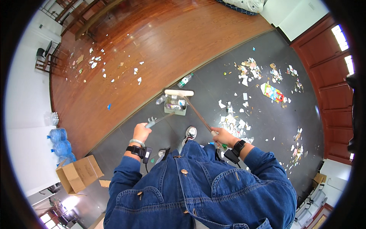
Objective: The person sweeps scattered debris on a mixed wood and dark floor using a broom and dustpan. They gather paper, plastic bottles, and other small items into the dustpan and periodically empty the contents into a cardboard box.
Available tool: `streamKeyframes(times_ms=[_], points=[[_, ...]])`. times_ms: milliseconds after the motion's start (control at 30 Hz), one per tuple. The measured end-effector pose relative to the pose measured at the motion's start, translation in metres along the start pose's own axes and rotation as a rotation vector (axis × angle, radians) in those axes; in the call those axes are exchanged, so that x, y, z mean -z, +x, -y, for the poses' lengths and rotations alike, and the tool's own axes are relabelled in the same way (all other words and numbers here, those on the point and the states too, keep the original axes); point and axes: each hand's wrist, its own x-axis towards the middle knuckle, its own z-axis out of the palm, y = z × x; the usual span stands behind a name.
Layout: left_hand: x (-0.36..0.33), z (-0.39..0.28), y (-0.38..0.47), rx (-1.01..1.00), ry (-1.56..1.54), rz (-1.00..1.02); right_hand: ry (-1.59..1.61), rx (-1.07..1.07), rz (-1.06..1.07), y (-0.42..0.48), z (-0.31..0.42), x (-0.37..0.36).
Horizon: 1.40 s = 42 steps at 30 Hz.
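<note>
My left hand [141, 132] grips the handle of a dustpan [178, 112], which rests on the dark floor. My right hand [225, 137] holds a broom by its brown stick [199, 114]. The pale broom head [179, 93] lies across the dustpan's far, open side. Several plastic bottles [175, 102] sit inside the pan, partly hidden by the broom head. Just left of the pan lies a clear plastic bottle [160, 99]. Beyond the broom head, a bottle with a green label [186, 80] rests near the wooden floor's edge.
Paper scraps [233, 124] and another bottle [229, 108] lie to my right, with a colourful carton [273, 93] farther off. A raised edge [220, 55] borders the wooden floor. At left stand a cardboard box [81, 174] and blue water jugs [61, 147].
</note>
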Motion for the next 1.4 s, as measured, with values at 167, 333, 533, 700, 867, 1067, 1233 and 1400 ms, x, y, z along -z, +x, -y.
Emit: streamKeyframes(times_ms=[167,333,533,700,867,1067,1233,1400], points=[[0.04,0.002,-0.02,0.03,-0.207,-0.042,-0.12,0.089,-0.076,-0.01,0.015,-0.023],[0.085,0.031,-0.056,0.049,-0.461,-0.152,-0.34,0.197,-0.091,-0.006,0.045,-0.057],[0.152,0.112,-0.12,0.031,-0.666,-0.358,-0.471,0.334,-0.034,-0.001,0.094,-0.15],[0.225,0.204,-0.193,-0.037,-0.781,-0.535,-0.585,0.469,0.054,0.004,0.137,-0.272],[0.283,0.303,-0.274,-0.064,-0.85,-0.778,-0.649,0.567,0.231,0.014,0.168,-0.416],[0.349,0.366,-0.362,0.004,-0.893,-1.074,-0.688,0.692,0.482,0.018,0.219,-0.568],[0.384,0.411,-0.41,-0.05,-0.948,-1.324,-0.721,0.778,0.693,0.027,0.248,-0.683],[0.413,0.453,-0.419,-0.096,-1.219,-1.523,-0.631,0.814,0.873,0.043,0.27,-0.785]])
